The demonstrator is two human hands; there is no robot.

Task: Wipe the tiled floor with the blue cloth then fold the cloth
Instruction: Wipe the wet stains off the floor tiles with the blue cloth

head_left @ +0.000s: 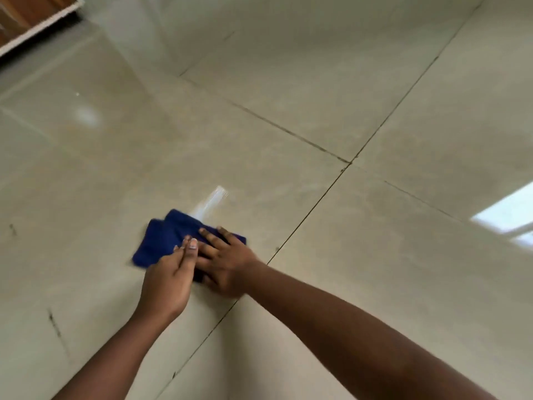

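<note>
Your blue cloth (pixel 170 241) lies bunched on the tiled floor (pixel 288 116), at about seven o'clock from the frame's centre, on the big pale tile just left of the dark grout line (pixel 311 203) that runs from one o'clock down to six; its far edge shows two soft humps, and its outline is blurred. Your right hand (pixel 225 261) lies flat on the cloth's right part, fingers straight and spread, pointing toward eleven o'clock, gripping nothing, only pressing down; your left hand (pixel 170 278) sits just beside it at its nine o'clock, touching it, fingers straight and held together with the tips resting on the cloth's middle, likewise holding nothing. Both bare forearms come in from the lower edge, the left from seven o'clock, the right from five. A bright streak of reflected light (pixel 213 197) sits on the floor just beyond the cloth at one o'clock; a larger window glare (pixel 507 215) shows at three o'clock; a wooden frame with white trim (pixel 31 18) fills the corner at ten o'clock.
</note>
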